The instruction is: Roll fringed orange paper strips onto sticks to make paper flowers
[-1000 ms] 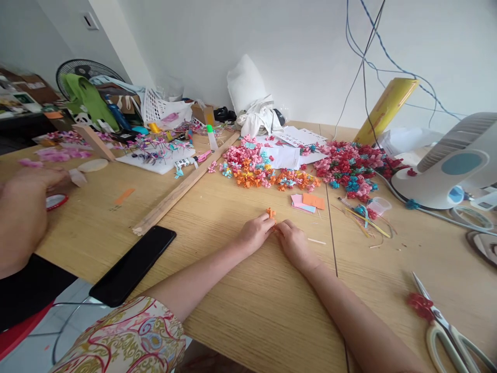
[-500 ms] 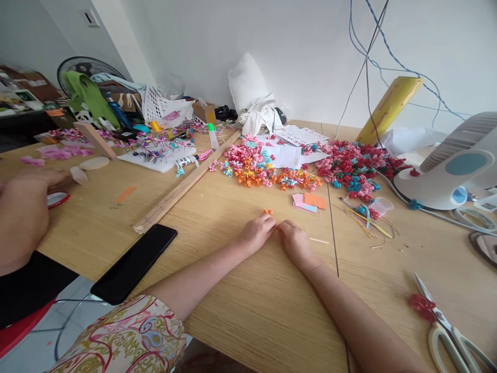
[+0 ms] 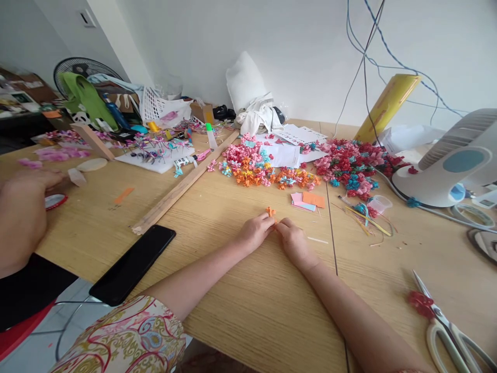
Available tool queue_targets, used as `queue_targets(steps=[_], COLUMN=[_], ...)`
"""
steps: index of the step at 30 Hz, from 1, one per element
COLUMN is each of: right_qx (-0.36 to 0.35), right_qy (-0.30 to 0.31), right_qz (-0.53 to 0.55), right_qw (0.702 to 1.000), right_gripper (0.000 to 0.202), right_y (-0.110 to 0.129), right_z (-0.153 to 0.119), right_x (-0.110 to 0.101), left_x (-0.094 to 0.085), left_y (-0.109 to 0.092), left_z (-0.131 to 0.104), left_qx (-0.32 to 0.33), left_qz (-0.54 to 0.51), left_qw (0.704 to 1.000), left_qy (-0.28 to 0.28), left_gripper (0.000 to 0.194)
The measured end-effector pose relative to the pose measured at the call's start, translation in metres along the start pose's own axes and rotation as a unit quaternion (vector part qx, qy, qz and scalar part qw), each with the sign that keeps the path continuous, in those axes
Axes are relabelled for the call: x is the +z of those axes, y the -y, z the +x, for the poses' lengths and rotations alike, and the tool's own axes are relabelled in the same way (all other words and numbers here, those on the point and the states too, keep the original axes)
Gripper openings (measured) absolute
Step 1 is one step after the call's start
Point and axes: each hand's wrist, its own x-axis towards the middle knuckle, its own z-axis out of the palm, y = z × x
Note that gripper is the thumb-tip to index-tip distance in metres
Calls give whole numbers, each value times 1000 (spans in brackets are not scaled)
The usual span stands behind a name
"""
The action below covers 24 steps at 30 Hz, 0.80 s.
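Both my hands meet above the middle of the wooden table [image 3: 240, 290]. Between them is a small orange paper flower [image 3: 271, 212], its petals standing above my fingertips. My left hand [image 3: 254, 232] pinches it from the left. From the right, my right hand [image 3: 294, 241] has its fingers pressed together on the lower part of the same piece, mostly hidden by the fingers. Orange, pink and blue paper pieces [image 3: 313, 200] lie just beyond. Behind them spreads a pile of small folded paper flowers [image 3: 248, 176].
Scissors [image 3: 438, 316] lie at the right, below a white fan [image 3: 450, 160]. A black phone [image 3: 134, 264] and a wooden bar [image 3: 186, 184] are on the left. Another person's hand [image 3: 25, 217] rests at the far left edge, near a red-rimmed round object [image 3: 55, 201].
More of the orange flower now shows above my left fingertips. My hands have barely moved, and the whole view has shifted slightly.
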Motion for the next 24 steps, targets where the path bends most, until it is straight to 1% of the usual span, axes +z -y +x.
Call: queue_targets(steps=[5,8,15,24], right_qx=[43,39,32,14], right_qy=[-38,-53,-56,-49], right_qz=[52,72,81,66], right_qw=[997,995,995,997], right_gripper=[17,15,17,21], right_y=[2,1,1,-2], right_z=[3,4,4,3], right_x=[-1,-2,-2,2], left_x=[0,1,0,-2], left_y=[-1,-1,-2,-3], left_z=[0,0,0,0], left_qx=[-3,-9,-12,-17], left_qz=[1,2,1,-3], left_qw=[1000,1000,1000,1000], left_qy=[-8,-8,-2,3], left_gripper=[6,5,7,7])
